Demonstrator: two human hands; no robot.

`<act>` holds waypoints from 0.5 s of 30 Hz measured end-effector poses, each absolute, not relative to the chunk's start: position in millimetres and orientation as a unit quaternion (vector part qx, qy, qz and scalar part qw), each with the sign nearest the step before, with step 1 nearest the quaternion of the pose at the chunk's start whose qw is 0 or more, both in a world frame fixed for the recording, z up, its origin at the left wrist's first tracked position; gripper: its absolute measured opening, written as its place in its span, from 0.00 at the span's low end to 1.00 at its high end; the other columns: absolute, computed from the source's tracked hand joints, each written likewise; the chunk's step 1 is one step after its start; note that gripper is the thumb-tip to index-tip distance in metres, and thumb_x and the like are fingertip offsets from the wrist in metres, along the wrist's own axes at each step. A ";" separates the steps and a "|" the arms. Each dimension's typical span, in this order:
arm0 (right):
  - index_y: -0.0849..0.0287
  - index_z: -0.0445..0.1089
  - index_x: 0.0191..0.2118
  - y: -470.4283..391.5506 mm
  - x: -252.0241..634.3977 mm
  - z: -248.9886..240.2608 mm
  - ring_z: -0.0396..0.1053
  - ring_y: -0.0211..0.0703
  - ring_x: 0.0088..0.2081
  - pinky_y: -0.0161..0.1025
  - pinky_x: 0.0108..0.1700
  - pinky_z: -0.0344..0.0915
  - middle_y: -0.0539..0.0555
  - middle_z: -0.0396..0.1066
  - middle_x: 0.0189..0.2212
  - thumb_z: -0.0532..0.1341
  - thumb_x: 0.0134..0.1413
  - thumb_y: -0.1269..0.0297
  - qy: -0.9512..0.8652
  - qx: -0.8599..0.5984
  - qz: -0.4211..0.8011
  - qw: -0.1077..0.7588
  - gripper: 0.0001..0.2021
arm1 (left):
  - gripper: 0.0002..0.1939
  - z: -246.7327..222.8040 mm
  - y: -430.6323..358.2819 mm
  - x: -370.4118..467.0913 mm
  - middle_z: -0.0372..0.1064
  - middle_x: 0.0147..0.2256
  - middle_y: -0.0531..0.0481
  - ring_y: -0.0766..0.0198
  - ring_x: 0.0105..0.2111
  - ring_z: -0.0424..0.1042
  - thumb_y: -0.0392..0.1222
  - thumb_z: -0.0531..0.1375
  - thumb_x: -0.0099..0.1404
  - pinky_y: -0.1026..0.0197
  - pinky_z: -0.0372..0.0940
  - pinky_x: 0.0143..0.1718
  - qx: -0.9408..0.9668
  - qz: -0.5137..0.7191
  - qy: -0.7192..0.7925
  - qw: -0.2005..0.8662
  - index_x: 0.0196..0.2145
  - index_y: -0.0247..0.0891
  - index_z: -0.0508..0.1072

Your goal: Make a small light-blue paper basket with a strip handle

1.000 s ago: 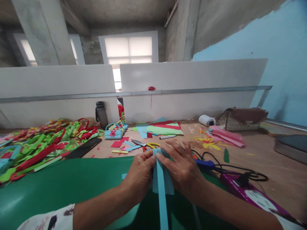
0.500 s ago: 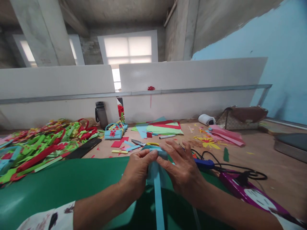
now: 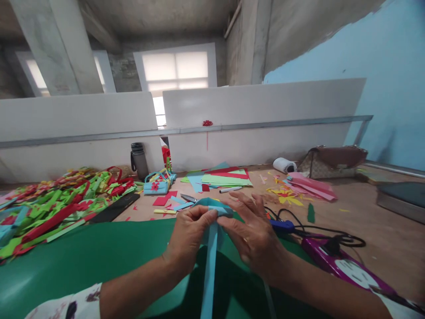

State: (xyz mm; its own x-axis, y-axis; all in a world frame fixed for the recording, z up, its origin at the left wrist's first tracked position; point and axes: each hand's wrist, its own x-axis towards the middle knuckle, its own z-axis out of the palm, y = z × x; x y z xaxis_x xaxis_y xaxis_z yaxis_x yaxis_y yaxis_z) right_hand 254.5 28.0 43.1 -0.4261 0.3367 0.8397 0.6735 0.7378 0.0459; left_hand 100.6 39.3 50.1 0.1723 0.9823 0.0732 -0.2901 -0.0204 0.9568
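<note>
A light blue piece (image 3: pixel 219 211) with a long blue strip (image 3: pixel 209 270) hanging from it is held over the green mat (image 3: pixel 133 248). My left hand (image 3: pixel 191 232) pinches its upper left edge between thumb and fingers. On the other side, my right hand (image 3: pixel 250 230) touches the piece with thumb and index finger, its other fingers raised and spread. Part of the blue piece is hidden behind both hands. Just beyond my left hand lie scissors (image 3: pixel 188 198), partly covered.
Felt-like scraps (image 3: pixel 66 208) pile up at left beside a black slab (image 3: pixel 116 207). A bottle (image 3: pixel 139 161), small blue bag (image 3: pixel 156 187) and coloured sheets (image 3: pixel 227 178) stand or lie behind. At right are a purple power strip (image 3: pixel 348 263), cables and a handbag (image 3: pixel 335 163).
The blue piece has tilted and its top now bulges up behind my fingers. The strip's lower end has swung left. Both hands keep nearly the same place.
</note>
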 end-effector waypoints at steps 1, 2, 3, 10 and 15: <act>0.55 0.70 0.39 28.1 254.5 43.3 0.56 0.56 0.57 0.63 0.56 0.41 0.57 0.66 0.51 0.54 0.54 0.76 -0.824 -0.307 -0.188 0.438 0.11 | 0.09 50.0 39.5 100.7 0.66 0.18 0.56 0.74 0.16 0.60 0.42 0.66 0.50 0.71 0.55 0.19 0.479 0.534 0.363 0.595 0.25 0.33 0.74; 0.55 0.70 0.39 28.2 254.5 43.4 0.56 0.56 0.57 0.63 0.56 0.41 0.57 0.66 0.51 0.54 0.54 0.76 -0.825 -0.307 -0.184 0.437 0.11 | 0.09 50.1 39.6 100.8 0.66 0.18 0.56 0.74 0.17 0.61 0.42 0.66 0.50 0.71 0.56 0.19 0.481 0.535 0.364 0.592 0.25 0.33 0.74; 0.55 0.70 0.39 28.3 254.4 43.7 0.56 0.56 0.57 0.62 0.56 0.42 0.57 0.66 0.51 0.54 0.54 0.76 -0.825 -0.307 -0.181 0.439 0.11 | 0.09 50.5 39.5 101.0 0.67 0.18 0.55 0.74 0.17 0.61 0.42 0.66 0.50 0.71 0.56 0.19 0.483 0.536 0.366 0.588 0.25 0.33 0.75; 0.58 0.69 0.35 27.9 253.5 50.2 0.60 0.53 0.54 0.58 0.54 0.49 0.56 0.70 0.45 0.56 0.53 0.76 -0.812 -0.297 -0.149 0.480 0.08 | 0.09 57.0 35.7 100.5 0.64 0.17 0.57 0.75 0.17 0.59 0.42 0.66 0.50 0.72 0.55 0.19 0.513 0.538 0.380 0.551 0.23 0.32 0.74; 0.56 0.69 0.35 27.3 252.8 50.1 0.59 0.53 0.54 0.58 0.53 0.50 0.55 0.69 0.45 0.56 0.53 0.76 -0.814 -0.290 -0.132 0.486 0.08 | 0.10 56.5 34.4 100.1 0.64 0.17 0.56 0.74 0.17 0.60 0.43 0.66 0.50 0.71 0.55 0.19 0.513 0.529 0.388 0.553 0.22 0.33 0.72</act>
